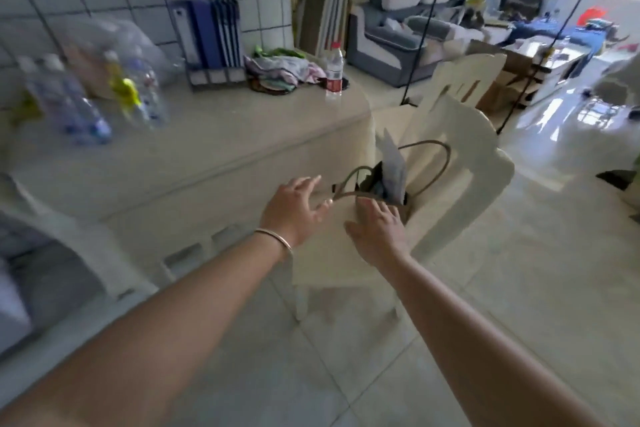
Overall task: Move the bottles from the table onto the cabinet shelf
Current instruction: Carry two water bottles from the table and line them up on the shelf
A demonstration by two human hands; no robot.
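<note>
Several clear plastic bottles (86, 104) stand blurred at the left end of the cream table (221, 142), some with blue labels, one with yellow. One more water bottle (334, 69), red-capped and red-labelled, stands alone near the table's far right corner. My left hand (298, 208), a bangle on its wrist, reaches forward with fingers spread and holds nothing. My right hand (379, 229) is beside it, fingers straight, over the seat of a cream chair (460, 180). Both hands are well short of the bottles. No cabinet shelf is in view.
A tan handbag (384, 184) with papers sits on the chair seat just beyond my hands. On the table stand a file rack (211, 42), a clear plastic bag (114, 42) and a heap of cloth (280, 69). Sofas (398, 28) and open tiled floor lie to the right.
</note>
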